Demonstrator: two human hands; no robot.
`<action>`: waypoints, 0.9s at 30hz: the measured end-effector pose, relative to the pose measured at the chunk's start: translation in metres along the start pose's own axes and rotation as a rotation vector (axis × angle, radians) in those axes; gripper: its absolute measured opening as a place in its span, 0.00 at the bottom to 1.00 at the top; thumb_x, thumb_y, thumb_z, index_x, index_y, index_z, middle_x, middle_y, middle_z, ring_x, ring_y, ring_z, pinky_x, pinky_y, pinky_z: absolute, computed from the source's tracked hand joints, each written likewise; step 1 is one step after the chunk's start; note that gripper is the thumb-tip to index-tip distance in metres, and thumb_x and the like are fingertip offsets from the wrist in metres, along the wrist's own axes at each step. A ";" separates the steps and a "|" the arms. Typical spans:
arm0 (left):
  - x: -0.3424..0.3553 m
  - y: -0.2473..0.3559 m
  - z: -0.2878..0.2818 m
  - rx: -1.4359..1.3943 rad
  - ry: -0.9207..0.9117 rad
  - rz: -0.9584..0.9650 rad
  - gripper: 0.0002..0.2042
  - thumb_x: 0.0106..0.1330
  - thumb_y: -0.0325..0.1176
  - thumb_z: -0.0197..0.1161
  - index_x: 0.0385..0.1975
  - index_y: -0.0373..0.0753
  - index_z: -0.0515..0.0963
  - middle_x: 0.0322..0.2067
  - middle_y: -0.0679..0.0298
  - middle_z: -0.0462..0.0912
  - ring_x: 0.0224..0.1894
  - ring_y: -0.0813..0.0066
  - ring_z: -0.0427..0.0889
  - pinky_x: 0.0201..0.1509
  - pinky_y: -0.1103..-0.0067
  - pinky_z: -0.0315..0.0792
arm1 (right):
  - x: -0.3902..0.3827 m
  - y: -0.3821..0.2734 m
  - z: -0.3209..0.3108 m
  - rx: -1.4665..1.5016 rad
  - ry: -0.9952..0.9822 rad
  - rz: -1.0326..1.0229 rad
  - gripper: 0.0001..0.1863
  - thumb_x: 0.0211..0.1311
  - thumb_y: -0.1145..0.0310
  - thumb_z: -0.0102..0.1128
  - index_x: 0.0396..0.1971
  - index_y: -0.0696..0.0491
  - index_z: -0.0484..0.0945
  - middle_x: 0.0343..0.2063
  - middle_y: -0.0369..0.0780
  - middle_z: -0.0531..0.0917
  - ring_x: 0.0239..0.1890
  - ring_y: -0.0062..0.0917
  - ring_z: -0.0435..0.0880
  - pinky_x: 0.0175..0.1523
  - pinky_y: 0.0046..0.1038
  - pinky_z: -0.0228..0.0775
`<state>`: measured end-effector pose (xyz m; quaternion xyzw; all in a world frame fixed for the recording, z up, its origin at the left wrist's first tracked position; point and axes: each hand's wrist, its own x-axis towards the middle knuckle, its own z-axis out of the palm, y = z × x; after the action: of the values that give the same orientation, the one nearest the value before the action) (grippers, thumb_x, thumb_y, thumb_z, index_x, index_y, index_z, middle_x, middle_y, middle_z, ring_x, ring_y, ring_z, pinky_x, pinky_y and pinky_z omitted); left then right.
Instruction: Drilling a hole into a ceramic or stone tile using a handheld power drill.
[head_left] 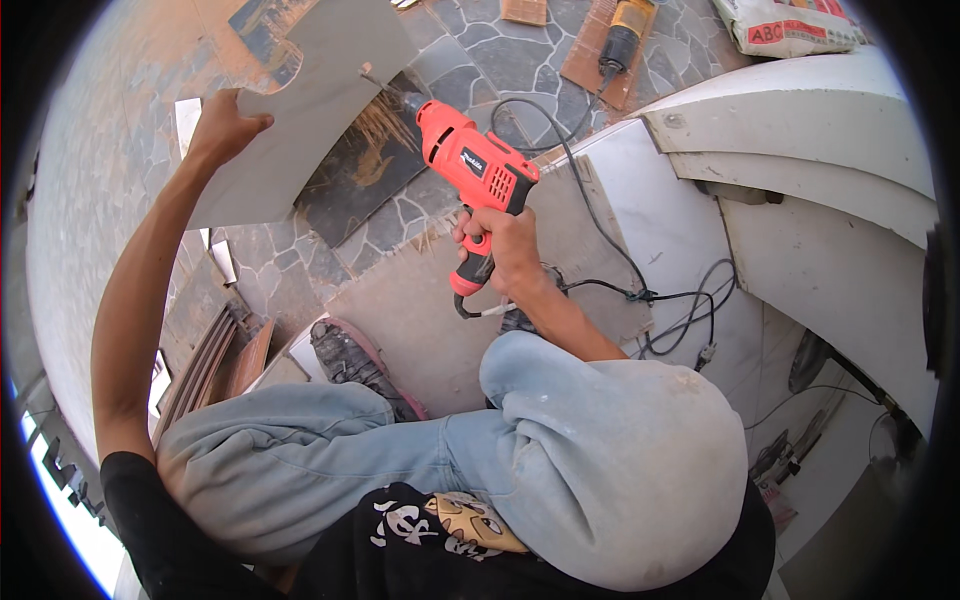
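Observation:
My right hand [505, 240] is wrapped round the handle of a red and black power drill [470, 160], a finger near its trigger. The drill points up and left. Its thin bit reaches the right edge of a large grey tile panel [310, 110]; I cannot tell how deep it goes in. That panel has a curved notch in its far left part. At the panel's left edge, beside the notch, my left hand [225, 125] is closed on it with the thumb sticking out. Its fingers are partly hidden.
A dark board [350, 205] and straw-like bristles [375, 140] lie under the panel. A yellow and black power tool [625, 35] rests on a brown plank [585, 65]. Black cord [690, 320] loops at right, near curved white steps [800, 120]. Brown strips [215, 360] lean at left.

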<state>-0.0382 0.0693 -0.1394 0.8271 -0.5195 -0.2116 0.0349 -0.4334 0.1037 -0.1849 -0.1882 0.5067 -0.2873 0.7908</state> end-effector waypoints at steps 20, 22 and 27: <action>-0.002 0.001 0.001 -0.024 0.024 -0.013 0.20 0.56 0.36 0.75 0.44 0.27 0.85 0.38 0.46 0.89 0.39 0.53 0.90 0.49 0.67 0.82 | -0.001 -0.002 0.002 0.043 -0.027 0.026 0.02 0.48 0.78 0.56 0.23 0.60 0.77 0.20 0.43 0.80 0.17 0.27 0.78 0.21 0.30 0.73; -0.002 -0.001 0.002 0.020 0.046 0.010 0.20 0.56 0.35 0.75 0.44 0.27 0.85 0.38 0.46 0.89 0.39 0.53 0.90 0.49 0.67 0.82 | -0.001 -0.002 0.002 0.094 -0.014 0.052 0.02 0.48 0.78 0.56 0.22 0.60 0.77 0.20 0.43 0.80 0.16 0.27 0.77 0.21 0.29 0.73; 0.000 -0.004 0.003 -0.009 0.048 0.042 0.21 0.56 0.36 0.74 0.44 0.27 0.85 0.37 0.46 0.89 0.39 0.54 0.90 0.49 0.67 0.82 | 0.002 -0.004 0.002 0.004 -0.009 -0.005 0.02 0.48 0.78 0.57 0.23 0.60 0.77 0.19 0.42 0.80 0.16 0.26 0.77 0.21 0.29 0.72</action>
<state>-0.0357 0.0720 -0.1428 0.8206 -0.5349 -0.1933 0.0555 -0.4323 0.0995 -0.1835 -0.1891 0.5019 -0.2894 0.7928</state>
